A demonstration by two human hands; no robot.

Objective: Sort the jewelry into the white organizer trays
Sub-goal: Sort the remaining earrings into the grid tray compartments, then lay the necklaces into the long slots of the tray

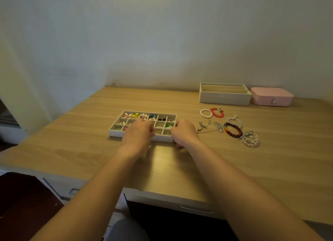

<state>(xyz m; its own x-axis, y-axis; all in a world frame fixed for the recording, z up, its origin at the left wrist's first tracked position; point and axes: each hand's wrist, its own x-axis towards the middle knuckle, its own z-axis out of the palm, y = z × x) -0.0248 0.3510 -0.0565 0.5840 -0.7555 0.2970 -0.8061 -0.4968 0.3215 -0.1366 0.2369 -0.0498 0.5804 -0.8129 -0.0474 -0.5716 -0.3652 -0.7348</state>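
A white compartment tray [115, 132] lies at the middle of the wooden desk, and small colourful earrings and beads fill its cells. My left hand [138, 134] hovers over the tray's front middle with its fingers curled down; what they hold is hidden. My right hand [183, 132] grips the tray's right front corner, thumb on the right wall. Loose on the desk to the right lie a pearl bracelet [206, 113], a red bracelet [217, 112], a brown bead bracelet [233, 130], a crystal bracelet [251, 139] and a silver necklace [209, 126].
A second white organizer tray [225, 95] with long slots stands at the back right against the wall. A pink jewelry box [271, 96] sits beside it. The desk's front edge [162, 192] runs below my forearms, with drawers under it.
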